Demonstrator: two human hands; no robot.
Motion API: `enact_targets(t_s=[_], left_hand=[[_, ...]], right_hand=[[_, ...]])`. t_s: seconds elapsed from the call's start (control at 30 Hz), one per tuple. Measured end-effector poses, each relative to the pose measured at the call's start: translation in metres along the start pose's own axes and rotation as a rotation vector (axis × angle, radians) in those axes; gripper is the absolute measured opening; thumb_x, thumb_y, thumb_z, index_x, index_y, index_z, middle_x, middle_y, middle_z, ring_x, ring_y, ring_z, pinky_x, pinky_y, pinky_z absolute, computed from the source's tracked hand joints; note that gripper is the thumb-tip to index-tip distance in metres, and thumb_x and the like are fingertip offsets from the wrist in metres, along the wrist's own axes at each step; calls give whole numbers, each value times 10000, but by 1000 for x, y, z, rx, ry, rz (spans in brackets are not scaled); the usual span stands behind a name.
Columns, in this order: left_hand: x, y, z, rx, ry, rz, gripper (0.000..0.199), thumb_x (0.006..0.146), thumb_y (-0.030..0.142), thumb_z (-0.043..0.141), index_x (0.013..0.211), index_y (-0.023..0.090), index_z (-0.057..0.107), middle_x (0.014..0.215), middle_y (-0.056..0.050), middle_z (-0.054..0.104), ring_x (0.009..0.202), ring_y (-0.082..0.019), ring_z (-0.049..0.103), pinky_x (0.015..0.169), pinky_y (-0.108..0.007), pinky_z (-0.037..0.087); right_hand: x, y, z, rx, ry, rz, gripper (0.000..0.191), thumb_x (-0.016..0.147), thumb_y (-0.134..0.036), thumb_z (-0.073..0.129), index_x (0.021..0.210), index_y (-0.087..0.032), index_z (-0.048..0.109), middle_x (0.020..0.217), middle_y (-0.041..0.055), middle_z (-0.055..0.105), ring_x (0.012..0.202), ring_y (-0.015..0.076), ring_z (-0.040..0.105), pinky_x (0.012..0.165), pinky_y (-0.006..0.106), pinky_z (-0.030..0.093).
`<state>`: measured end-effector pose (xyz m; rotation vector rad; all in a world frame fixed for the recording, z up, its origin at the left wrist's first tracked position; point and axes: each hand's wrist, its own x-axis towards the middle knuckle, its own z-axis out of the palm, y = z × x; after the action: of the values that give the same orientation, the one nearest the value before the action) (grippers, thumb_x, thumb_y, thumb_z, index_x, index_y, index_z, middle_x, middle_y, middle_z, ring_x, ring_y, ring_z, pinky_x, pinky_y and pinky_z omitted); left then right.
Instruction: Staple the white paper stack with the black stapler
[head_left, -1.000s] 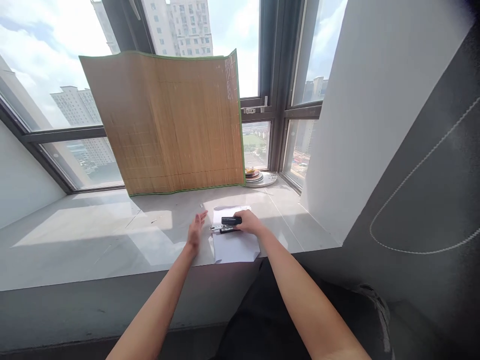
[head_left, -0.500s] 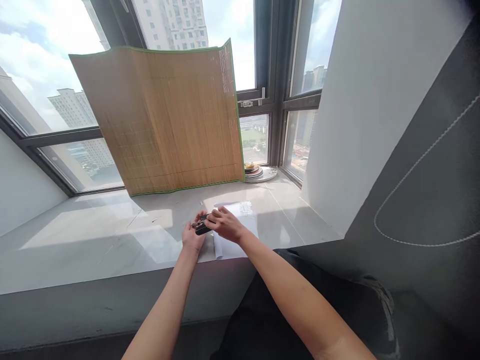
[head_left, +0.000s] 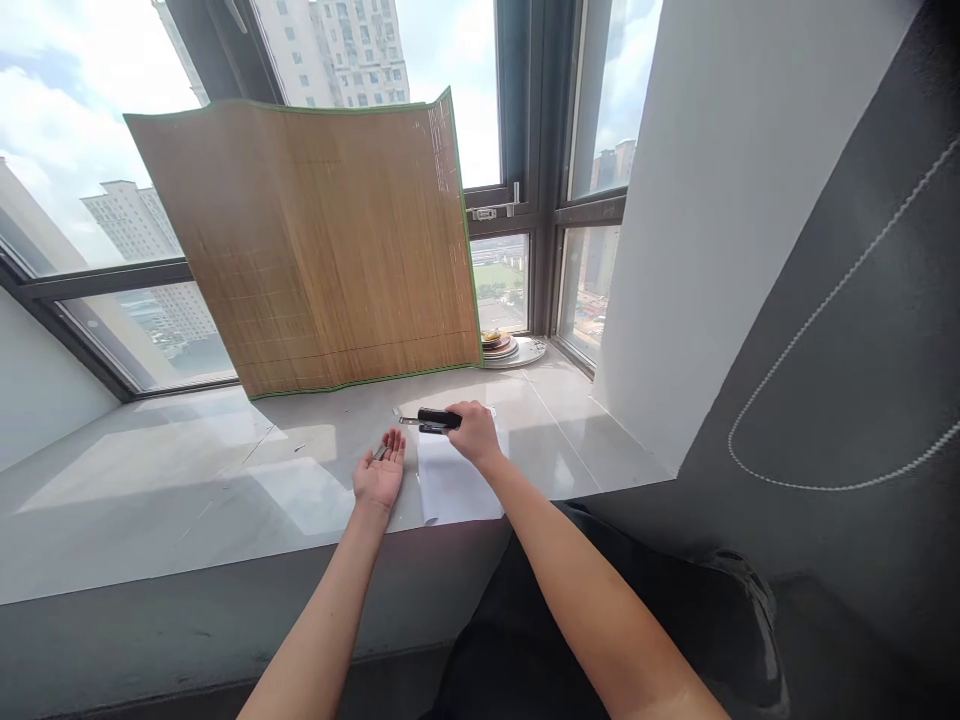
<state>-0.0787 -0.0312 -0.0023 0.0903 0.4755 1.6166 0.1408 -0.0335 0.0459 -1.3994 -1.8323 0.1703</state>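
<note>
My right hand point(head_left: 474, 432) is closed around a black stapler point(head_left: 433, 420), whose metal part points left. Below the stapler lies a white sheet of paper point(head_left: 454, 485) on the pale tiled sill. My left hand point(head_left: 380, 480) is palm up beside the paper's left edge, fingers loosely stretched. A small grey metal strip point(head_left: 380, 453), which looks like staples, rests in it against the fingers. The stapler and my left hand are apart.
A bamboo mat point(head_left: 322, 250) with green edging leans against the window. Right of it, stacked plates point(head_left: 510, 350) stand in the corner. A beaded blind cord point(head_left: 795, 487) hangs along the right wall. The sill point(head_left: 187, 520) ends in a front edge before my legs.
My hands have come apart. The stapler, earlier between both hands, is now in my right hand, up and to the right. My left palm has opened upward, showing the small strip.
</note>
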Motion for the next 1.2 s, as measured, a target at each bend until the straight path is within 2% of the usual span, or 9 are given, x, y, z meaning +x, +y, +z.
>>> enact_targets(t_s=[0.13, 0.37, 0.5, 0.67, 0.77, 0.9, 1.03, 1.13, 1.2], left_hand=[[-1, 0, 1, 59, 16, -19, 522, 1082, 205, 255, 1528, 45, 472, 1266, -232, 720, 1137, -256, 752, 897, -403, 675], [0, -7, 0, 326, -14, 85, 283, 1091, 242, 494, 1224, 148, 725, 1211, -144, 766, 1084, -179, 757, 972, -331, 631], [-10, -15, 4, 554, -305, 142, 301, 950, 336, 776, 1200, 170, 762, 1243, -129, 778, 1158, -217, 741, 1108, -373, 543], [-25, -24, 8, 694, -597, 33, 672, 889, 445, 838, 1470, 183, 627, 1199, -150, 792, 1140, -260, 752, 1136, -430, 497], [-28, -25, 9, 722, -655, 16, 739, 873, 420, 858, 1517, 190, 578, 1172, -137, 796, 1114, -265, 758, 1118, -422, 498], [-29, -24, 10, 684, -671, -16, 784, 834, 399, 893, 1517, 186, 572, 1246, -143, 766, 1087, -269, 761, 1069, -386, 526], [-28, -25, 9, 592, -632, -68, 757, 797, 400, 921, 1452, 172, 618, 1188, -149, 773, 1123, -290, 747, 1059, -401, 530], [-28, -25, 11, 565, -611, -63, 709, 814, 493, 889, 1400, 182, 641, 1170, -155, 772, 1148, -306, 726, 1065, -432, 521], [-28, -24, 14, 547, -565, -26, 538, 883, 516, 817, 1286, 186, 686, 1074, -125, 773, 1032, -266, 736, 984, -398, 550]], right_hand=[[6, 18, -9, 28, -172, 393, 309, 696, -145, 833, 967, -293, 839, 902, 19, 789, 946, 243, 696, 874, 346, 432], [3, 35, -18, 47, -356, 455, 340, 624, -145, 910, 919, -303, 851, 872, 10, 790, 963, 256, 720, 904, 364, 446], [3, 30, -19, 39, -247, 303, 322, 660, -240, 948, 959, -288, 839, 1016, 49, 795, 1126, 319, 671, 983, 456, 452], [3, 8, -13, 259, -26, -394, 334, 879, -225, 829, 1201, -302, 786, 1258, 51, 764, 1183, 243, 610, 1049, 410, 428], [0, -3, -6, 242, -57, -568, 240, 936, -167, 755, 1137, -291, 795, 1155, 34, 793, 1114, 221, 601, 1024, 381, 408], [-3, -8, 0, 161, -142, -626, 145, 951, -145, 722, 949, -265, 803, 925, 17, 791, 959, 202, 583, 925, 329, 426], [-2, -11, 0, 179, -135, -606, 114, 948, -159, 729, 934, -251, 795, 919, 14, 791, 933, 193, 598, 918, 314, 444], [4, -5, -6, 243, -33, -463, 113, 951, -182, 720, 1010, -247, 791, 945, 18, 798, 933, 191, 626, 930, 313, 463], [9, 10, -14, 245, 92, -234, 189, 947, -217, 713, 1125, -251, 768, 957, 22, 796, 933, 197, 643, 915, 314, 477]])
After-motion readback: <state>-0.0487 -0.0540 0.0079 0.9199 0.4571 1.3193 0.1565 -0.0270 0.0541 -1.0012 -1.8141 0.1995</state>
